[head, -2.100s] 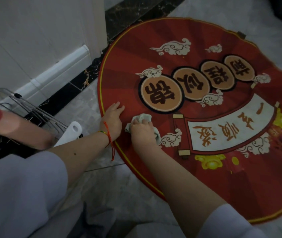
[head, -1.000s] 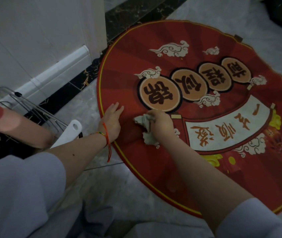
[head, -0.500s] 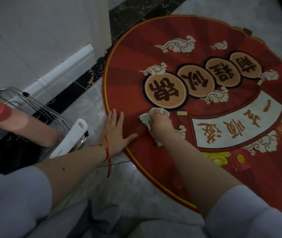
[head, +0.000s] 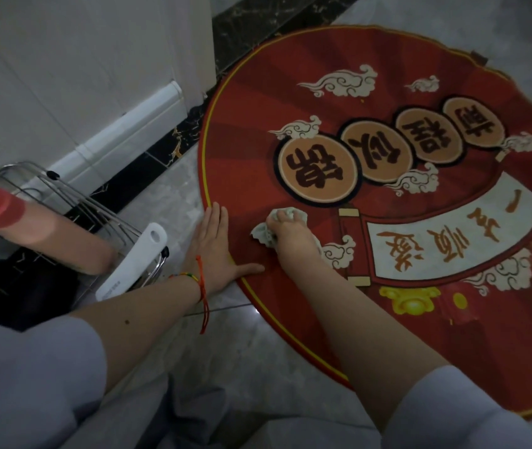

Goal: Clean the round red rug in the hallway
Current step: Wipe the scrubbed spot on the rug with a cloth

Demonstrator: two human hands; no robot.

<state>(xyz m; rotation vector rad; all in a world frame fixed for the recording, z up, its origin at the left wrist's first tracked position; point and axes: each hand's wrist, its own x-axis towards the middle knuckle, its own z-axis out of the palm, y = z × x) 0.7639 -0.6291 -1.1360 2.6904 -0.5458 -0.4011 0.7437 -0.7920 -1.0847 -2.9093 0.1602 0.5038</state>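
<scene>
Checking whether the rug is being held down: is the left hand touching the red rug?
Touching. The head view shows the left hand flat across the red rug's yellow edge, thumb lying on the red pile, while the right hand grips the cloth.

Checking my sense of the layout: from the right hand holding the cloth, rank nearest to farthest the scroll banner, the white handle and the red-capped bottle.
1. Scroll banner, on the rug just right of the right hand.
2. White handle, left, beyond the rug edge.
3. Red-capped bottle, far left.
</scene>
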